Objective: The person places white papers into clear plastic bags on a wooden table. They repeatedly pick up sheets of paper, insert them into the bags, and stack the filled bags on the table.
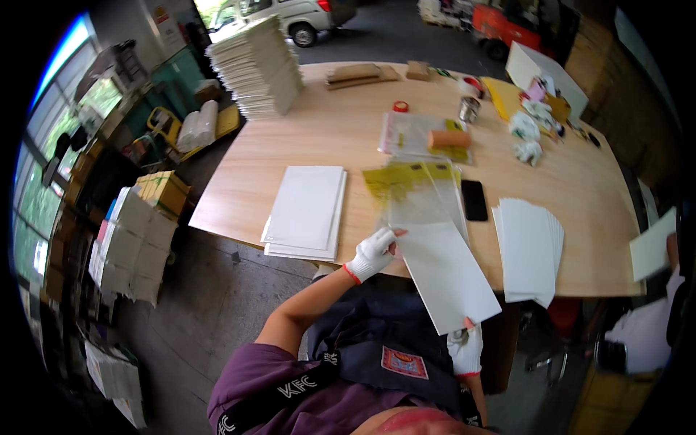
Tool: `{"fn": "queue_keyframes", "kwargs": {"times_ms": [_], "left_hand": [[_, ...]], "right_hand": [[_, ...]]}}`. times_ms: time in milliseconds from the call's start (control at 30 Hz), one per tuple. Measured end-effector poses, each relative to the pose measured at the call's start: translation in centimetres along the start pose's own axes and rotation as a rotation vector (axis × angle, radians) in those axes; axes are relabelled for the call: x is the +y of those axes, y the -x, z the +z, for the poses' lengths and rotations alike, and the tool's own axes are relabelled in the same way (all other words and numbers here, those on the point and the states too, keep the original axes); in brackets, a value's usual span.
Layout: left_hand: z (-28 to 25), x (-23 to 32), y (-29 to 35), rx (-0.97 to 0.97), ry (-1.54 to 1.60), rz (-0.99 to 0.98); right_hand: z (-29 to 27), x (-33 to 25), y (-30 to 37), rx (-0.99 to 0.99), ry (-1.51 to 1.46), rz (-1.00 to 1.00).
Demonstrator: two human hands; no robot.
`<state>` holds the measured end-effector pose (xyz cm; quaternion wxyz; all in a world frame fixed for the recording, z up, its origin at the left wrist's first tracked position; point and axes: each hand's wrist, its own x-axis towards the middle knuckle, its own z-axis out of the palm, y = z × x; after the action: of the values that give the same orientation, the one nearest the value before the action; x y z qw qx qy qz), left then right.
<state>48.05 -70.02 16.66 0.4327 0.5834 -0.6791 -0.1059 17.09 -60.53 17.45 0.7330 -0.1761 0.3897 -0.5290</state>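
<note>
My right hand (465, 346), in a white glove with bare fingertips, grips the lower edge of a white board (449, 279), thumb on top. The board lies tilted over the table's near edge, and its far end meets a clear plastic bag (420, 206) with a yellow printed band. My left hand (373, 255), gloved with a red cuff, is closed in a pinch where the bag's near edge meets the board's left corner. Whether the board's end is inside the bag, I cannot tell. More clear bags (444, 185) lie beneath.
Left is a short stack of white boards (304, 206); right, a fanned pile (528, 250) beyond a black phone (474, 200). A tall white stack (255, 67) stands far left. An orange roll (449, 139), can (469, 109) and crumpled gloves (526, 130) lie behind. Another person's sleeve (645, 330) is right.
</note>
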Motion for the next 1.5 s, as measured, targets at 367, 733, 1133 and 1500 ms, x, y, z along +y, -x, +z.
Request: {"fn": "queue_keyframes", "kwargs": {"times_ms": [367, 733, 1133, 1500], "left_hand": [[10.9, 4.2, 2.9, -0.349, 2.076, -0.899], [13.6, 3.0, 14.1, -0.097, 1.355, -1.027], [4.5, -0.2, 12.0, -0.075, 1.073, -1.101], [3.5, -2.8, 11.5, -0.099, 1.044, -0.995]], "right_hand": [[0.2, 0.0, 2.2, -0.103, 0.168, 0.002], [0.2, 8.6, -8.8, 0.018, -0.347, 0.210], [7.6, 6.7, -8.4, -0.494, 1.599, -0.305], [7.6, 9.2, -10.2, -0.728, 1.715, -0.680]]}}
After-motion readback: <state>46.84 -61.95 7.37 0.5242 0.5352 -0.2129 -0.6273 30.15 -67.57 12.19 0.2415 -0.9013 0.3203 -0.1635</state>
